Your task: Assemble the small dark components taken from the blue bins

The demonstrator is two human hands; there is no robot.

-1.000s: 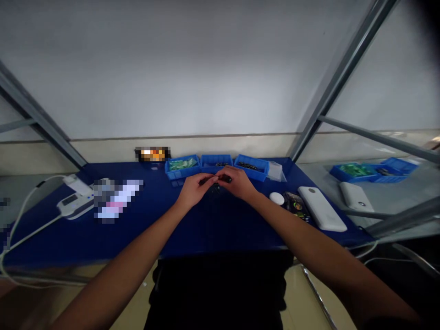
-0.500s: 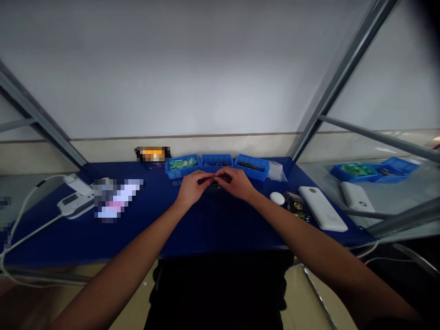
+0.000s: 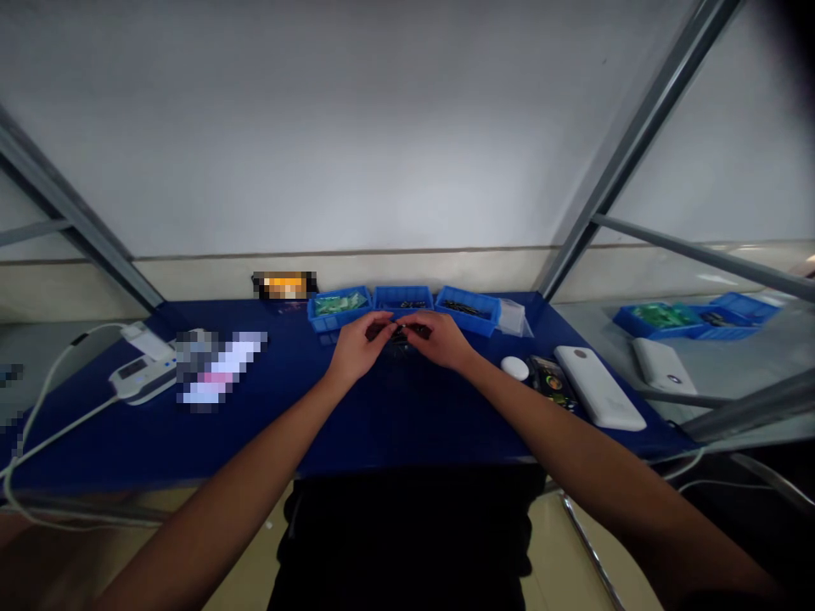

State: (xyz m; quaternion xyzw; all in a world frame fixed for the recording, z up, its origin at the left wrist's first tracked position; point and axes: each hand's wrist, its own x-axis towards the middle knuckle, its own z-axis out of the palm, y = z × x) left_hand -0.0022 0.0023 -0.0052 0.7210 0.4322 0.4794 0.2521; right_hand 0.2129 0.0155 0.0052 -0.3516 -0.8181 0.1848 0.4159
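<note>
My left hand (image 3: 360,344) and my right hand (image 3: 439,338) meet over the middle of the blue table, just in front of the bins. Their fingertips close on a small dark piece (image 3: 399,332), too small and dim to name. Behind my left hand stands a blue bin (image 3: 340,320) with green and clear packets. The middle blue bin (image 3: 402,294) has a few small dark parts in it. Beyond my right hand is another blue bin (image 3: 479,321) with thin dark parts.
Clear plastic bags (image 3: 513,317) lie beside the right bin. Near my right forearm are a round white case (image 3: 514,368), a dark printed packet (image 3: 551,382) and a white power bank (image 3: 599,387). At left, a power strip (image 3: 148,373) with cables sits near a lit phone (image 3: 224,369). Metal frame posts (image 3: 637,153) flank the table.
Both hands stay at the same spot over the table. Their fingers have shifted slightly around the small dark piece, with the fingertips a little farther apart.
</note>
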